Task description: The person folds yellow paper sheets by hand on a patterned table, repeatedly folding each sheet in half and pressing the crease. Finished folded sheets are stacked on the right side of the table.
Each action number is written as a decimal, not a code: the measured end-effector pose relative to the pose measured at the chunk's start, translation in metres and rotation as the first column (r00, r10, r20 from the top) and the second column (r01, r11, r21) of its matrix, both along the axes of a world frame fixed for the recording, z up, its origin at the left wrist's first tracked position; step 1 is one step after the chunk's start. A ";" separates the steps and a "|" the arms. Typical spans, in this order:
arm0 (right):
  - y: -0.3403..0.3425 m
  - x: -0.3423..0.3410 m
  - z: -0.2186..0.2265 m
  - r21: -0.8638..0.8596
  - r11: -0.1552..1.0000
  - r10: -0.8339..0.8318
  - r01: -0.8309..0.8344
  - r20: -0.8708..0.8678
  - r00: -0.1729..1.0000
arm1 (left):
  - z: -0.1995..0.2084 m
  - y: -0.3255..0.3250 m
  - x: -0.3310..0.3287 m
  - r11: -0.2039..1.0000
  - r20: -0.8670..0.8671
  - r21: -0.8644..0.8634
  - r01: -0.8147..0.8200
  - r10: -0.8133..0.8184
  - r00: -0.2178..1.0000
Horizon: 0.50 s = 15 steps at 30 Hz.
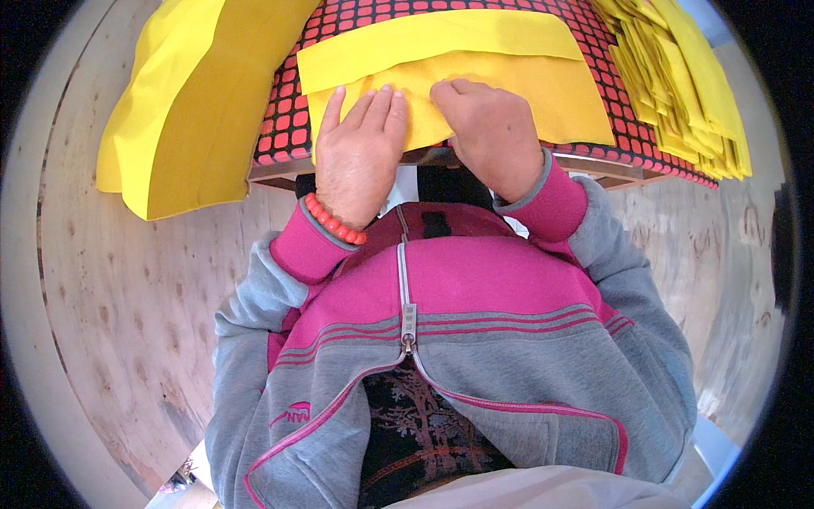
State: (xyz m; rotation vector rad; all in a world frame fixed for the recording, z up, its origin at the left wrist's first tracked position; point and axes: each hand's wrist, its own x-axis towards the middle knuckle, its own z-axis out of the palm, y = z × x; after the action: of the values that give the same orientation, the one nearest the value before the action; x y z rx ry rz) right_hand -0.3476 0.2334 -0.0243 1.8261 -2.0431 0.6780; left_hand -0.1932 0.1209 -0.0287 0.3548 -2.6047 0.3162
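Note:
A yellow cloth lies in front of me on a table covered in red and black checks. Its far part is a brighter folded strip running from side to side. Flat on the left half of the cloth rests my left hand, its fingers stretched out and slightly apart, with a red bead bracelet at the wrist. To its right, my right hand is curled with bent fingers against the cloth, just below the strip's edge. The thumb of that hand and any cloth gathered under its fingers are hidden.
Large yellow cloth pieces hang over the table's left side. At the right edge, a stack of yellow cloth pieces drapes down in layers. The checked table cover shows between them. Pale wooden boards lie below.

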 end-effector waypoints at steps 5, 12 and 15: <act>0.016 -0.016 -0.008 -0.054 0.998 -0.026 0.022 -0.075 0.997 | -0.007 -0.017 0.013 0.999 -0.016 0.024 0.028 -0.027 0.999; 0.065 -0.087 0.005 0.156 0.983 -0.081 0.092 -0.074 0.994 | 0.008 -0.048 0.027 0.951 0.011 0.287 0.116 -0.124 0.992; 0.079 -0.115 0.012 0.125 0.992 -0.017 0.023 -0.047 0.999 | 0.016 -0.057 0.028 0.942 0.062 0.287 0.172 -0.197 0.978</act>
State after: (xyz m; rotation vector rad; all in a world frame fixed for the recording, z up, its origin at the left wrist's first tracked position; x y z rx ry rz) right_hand -0.4625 0.3127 -0.0121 1.8681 -2.1151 0.5077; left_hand -0.1653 0.0640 -0.0124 0.1909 -2.7507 -0.1074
